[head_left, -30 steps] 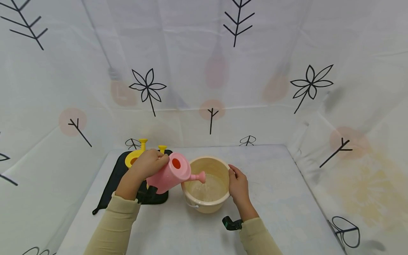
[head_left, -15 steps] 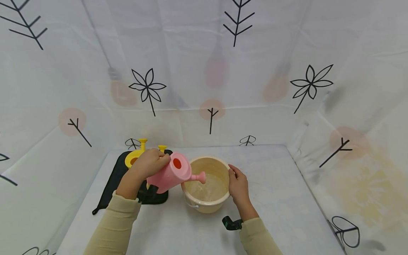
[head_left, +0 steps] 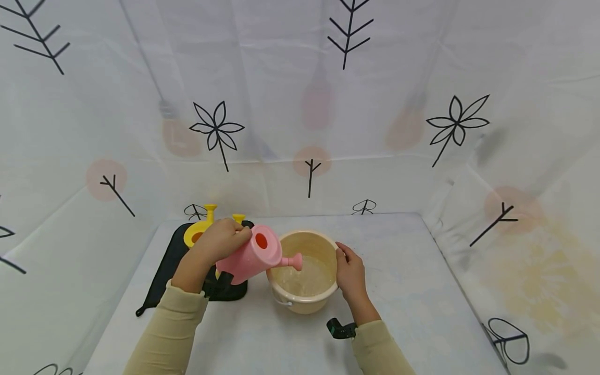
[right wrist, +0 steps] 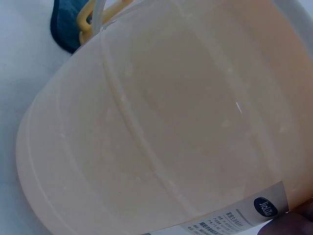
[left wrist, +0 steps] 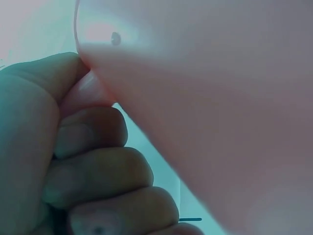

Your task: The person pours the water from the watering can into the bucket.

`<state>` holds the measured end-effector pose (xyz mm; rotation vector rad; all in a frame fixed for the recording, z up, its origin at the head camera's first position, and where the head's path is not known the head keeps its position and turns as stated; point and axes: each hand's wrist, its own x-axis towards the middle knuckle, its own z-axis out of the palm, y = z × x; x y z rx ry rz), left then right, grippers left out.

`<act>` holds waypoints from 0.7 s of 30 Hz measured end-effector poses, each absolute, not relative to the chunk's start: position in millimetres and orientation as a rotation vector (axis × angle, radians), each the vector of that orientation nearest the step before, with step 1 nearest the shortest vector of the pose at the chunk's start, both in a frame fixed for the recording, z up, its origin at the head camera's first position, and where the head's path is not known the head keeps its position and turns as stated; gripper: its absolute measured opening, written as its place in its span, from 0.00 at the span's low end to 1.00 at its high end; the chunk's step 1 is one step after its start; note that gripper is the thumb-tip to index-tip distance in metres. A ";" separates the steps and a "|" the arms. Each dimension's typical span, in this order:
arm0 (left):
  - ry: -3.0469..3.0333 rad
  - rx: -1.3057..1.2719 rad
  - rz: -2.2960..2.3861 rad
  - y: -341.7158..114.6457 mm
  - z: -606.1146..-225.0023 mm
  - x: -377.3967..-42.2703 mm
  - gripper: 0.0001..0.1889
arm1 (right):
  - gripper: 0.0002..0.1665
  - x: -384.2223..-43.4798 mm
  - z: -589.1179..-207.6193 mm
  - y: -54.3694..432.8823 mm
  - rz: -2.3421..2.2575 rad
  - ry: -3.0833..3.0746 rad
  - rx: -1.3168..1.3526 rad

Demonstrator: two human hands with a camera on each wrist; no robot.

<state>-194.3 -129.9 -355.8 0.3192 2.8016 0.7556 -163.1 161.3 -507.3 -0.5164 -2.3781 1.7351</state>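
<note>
My left hand [head_left: 224, 240] grips a pink watering can [head_left: 248, 259] by its handle, the fingers [left wrist: 98, 176] curled tightly in the left wrist view. The can is tilted to the right, its spout reaching over the mouth of a cream bucket [head_left: 307, 304]. Some water shows at the bucket's bottom. With thumb and fingers, my right hand [head_left: 350, 271] holds the bucket's right rim. A printed label [right wrist: 244, 213] is stuck to the bucket's side in the right wrist view, with one fingertip at its edge.
Behind my left hand, yellow watering cans [head_left: 199, 229] stand on a black mat [head_left: 164, 276], partly hidden by hand and can. Patterned white cloth [head_left: 300, 104] closes off the back and sides of the white table [head_left: 412, 312].
The hands, the bucket and the tilted watering can hold nearly the same place. Half a second ago the water in the bucket looked more rippled than it does now.
</note>
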 end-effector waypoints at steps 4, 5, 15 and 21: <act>2.803 0.320 0.749 -129.7 -355.6 -194.4 0.21 | 0.24 -162.6 -507.3 161.4 1.740 -2.380 -0.516; 2.802 0.319 0.747 -129.6 -355.5 -194.5 0.21 | 0.24 -162.6 -507.2 161.4 1.742 -2.381 -0.513; 2.794 0.318 0.735 -128.0 -353.3 -194.2 0.21 | 0.24 -162.4 -506.7 161.7 1.744 -2.387 -0.511; 2.800 0.336 0.722 -127.4 -351.6 -193.8 0.21 | 0.24 -162.8 -507.2 162.2 1.755 -2.383 -0.511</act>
